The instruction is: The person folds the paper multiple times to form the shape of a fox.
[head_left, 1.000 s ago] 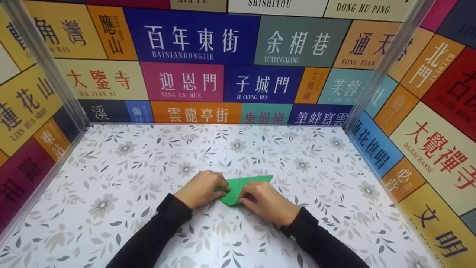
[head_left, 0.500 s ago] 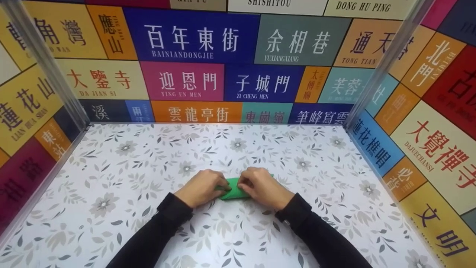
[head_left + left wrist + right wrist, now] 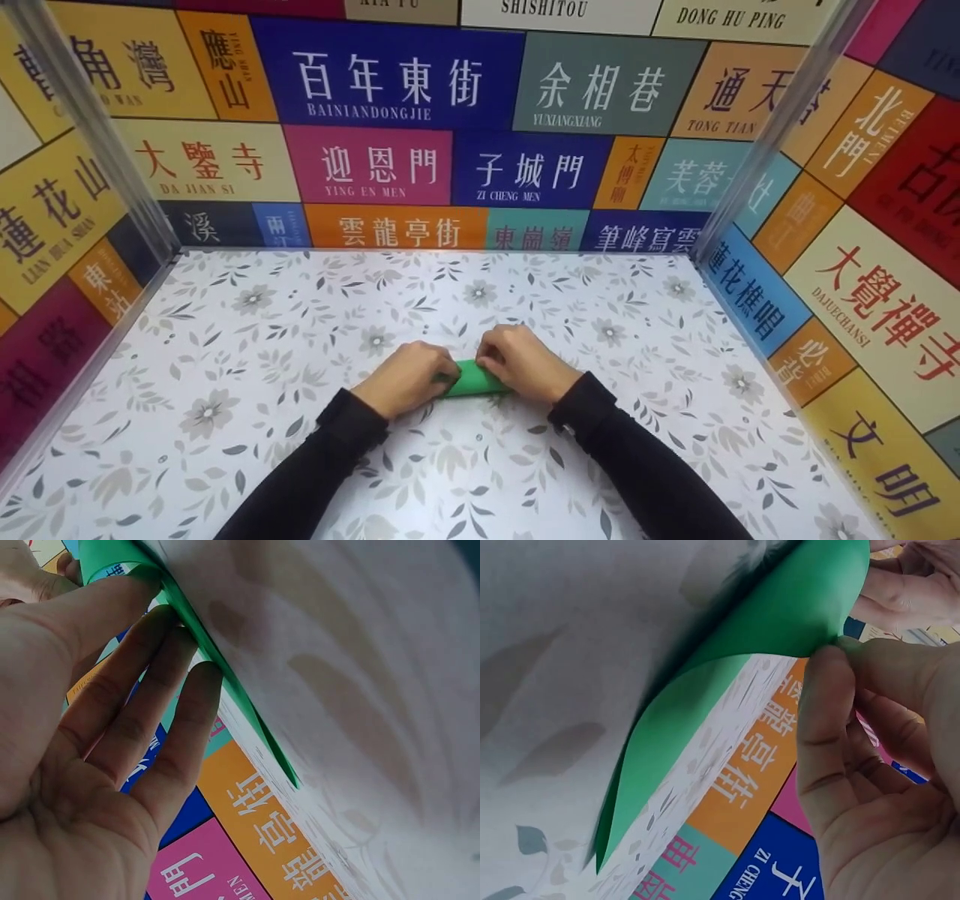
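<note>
A sheet of green paper, partly folded, lies on the table between the two hands. At its left end, my left hand holds it; in the left wrist view the thumb and fingertips meet the paper's edge. My right hand pinches the far edge between thumb and index finger, seen close in the right wrist view. There the green paper bends over in a curved, raised fold, and a pointed corner reaches away past the hand. In the head view both hands hide parts of the sheet.
A white table top with grey flowers and leaves spreads around the hands. Behind it stands a back wall of coloured panels with Chinese lettering. Similar side walls rise at left and right, with clear strips at the corners.
My right hand has moved up and away from the near edge, lifting the paper's flap over to the far side. The green shape now looks narrower. My left hand has stayed in place.
</note>
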A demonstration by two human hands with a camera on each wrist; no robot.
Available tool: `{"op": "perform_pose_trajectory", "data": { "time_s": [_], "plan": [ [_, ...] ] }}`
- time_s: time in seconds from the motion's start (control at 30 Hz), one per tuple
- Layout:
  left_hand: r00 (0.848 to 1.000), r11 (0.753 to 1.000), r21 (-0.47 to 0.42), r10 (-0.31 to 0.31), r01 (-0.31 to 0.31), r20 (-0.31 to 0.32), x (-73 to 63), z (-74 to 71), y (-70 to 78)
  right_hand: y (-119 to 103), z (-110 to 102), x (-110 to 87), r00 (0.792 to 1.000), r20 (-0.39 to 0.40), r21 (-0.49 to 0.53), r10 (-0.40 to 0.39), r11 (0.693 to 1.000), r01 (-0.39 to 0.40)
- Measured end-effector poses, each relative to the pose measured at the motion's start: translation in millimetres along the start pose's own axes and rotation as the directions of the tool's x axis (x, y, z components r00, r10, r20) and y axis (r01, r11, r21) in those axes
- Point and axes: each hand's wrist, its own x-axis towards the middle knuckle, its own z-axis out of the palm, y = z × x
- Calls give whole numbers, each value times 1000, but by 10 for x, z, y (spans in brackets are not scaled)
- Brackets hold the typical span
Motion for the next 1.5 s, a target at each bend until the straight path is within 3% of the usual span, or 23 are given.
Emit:
{"op": "perform_pose_trajectory", "data": {
  "time_s": [0.33,0.67,1.1,1.5],
  "plan": [
    [1000,1000,15,-7,7,-4,-14,9,-1,48,4,40,993,83,13,79,997,-81],
    [1000,1000,4,-3,3,2,-3,5,5,89,-34,43,985,152,95,77,991,-93],
    [1000,999,-35,-30,30,1,-27,-23,4,122,-1,88,990,134,51,52,997,-59],
    [999,998,-41,-45,45,7,-36,-28,0,157,25,136,981,178,58,80,994,-92]
  ]
}}
